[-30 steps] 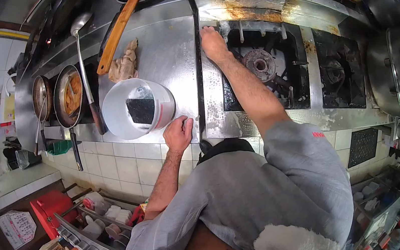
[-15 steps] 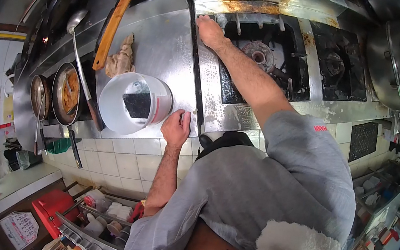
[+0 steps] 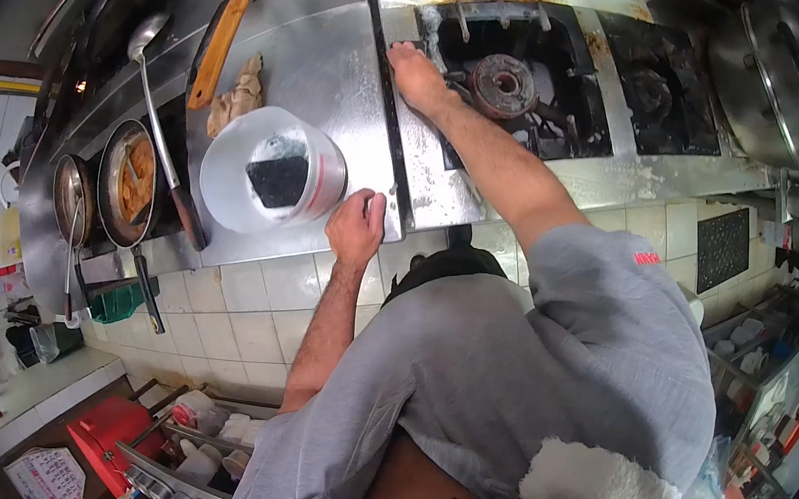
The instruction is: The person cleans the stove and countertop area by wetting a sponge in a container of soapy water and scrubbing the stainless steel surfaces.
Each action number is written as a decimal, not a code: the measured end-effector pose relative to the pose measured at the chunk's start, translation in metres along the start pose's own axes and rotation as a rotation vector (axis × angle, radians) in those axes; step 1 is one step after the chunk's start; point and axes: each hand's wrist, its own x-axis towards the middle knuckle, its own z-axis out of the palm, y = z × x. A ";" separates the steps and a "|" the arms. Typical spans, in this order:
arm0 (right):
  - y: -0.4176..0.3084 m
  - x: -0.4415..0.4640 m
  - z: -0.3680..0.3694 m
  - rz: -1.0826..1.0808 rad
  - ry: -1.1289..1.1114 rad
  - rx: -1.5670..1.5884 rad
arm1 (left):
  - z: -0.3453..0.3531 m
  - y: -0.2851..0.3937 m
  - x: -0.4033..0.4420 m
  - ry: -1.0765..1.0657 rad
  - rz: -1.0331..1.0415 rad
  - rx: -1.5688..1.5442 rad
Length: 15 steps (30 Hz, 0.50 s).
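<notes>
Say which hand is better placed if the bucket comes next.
Probably the left hand, close beside the bucket; the right hand is farther off, stretched out near the burner.

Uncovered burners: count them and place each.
2: one round burner beside the right hand, and a darker burner farther right, toward the large pot. More may be hidden on the left.

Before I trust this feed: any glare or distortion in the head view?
Head view: white glare on the steel counter beside the bucket; head view: fisheye curving, black corners; head view: left hand and right hand well lit.
</notes>
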 end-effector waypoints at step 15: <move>0.123 -0.311 -0.133 0.576 0.259 -0.282 | -0.004 -0.002 -0.005 -0.037 0.089 0.047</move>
